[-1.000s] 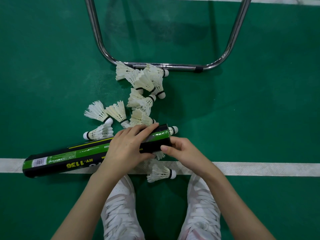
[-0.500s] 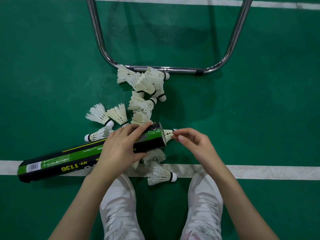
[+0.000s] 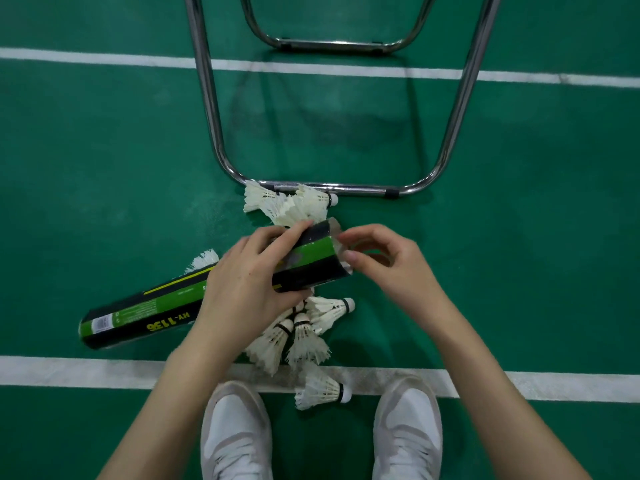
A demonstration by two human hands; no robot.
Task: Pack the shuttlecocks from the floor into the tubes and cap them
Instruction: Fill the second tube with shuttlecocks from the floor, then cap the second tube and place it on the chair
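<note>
A black-and-green shuttlecock tube (image 3: 166,306) lies slanted over the green floor, its open end raised to the right. My left hand (image 3: 249,282) grips the tube near that end. My right hand (image 3: 388,268) is at the mouth with thumb and fingertips curled, pinching a shuttlecock (image 3: 346,267) that is almost wholly inside. Several loose white shuttlecocks lie around: a pile (image 3: 294,206) just beyond the tube, a cluster (image 3: 304,337) below it, one (image 3: 320,389) on the near white line, and one (image 3: 204,259) behind the tube. No cap is visible.
A chrome chair frame (image 3: 211,109) stands on the floor just beyond the far pile, with a second bar (image 3: 332,46) farther back. My two white shoes (image 3: 235,434) (image 3: 407,427) sit at the bottom, behind the near white court line (image 3: 69,370).
The tube's open end has risen and moved away from me. The shuttlecock my right hand held at the mouth has gone almost fully inside. The view has tilted up.
</note>
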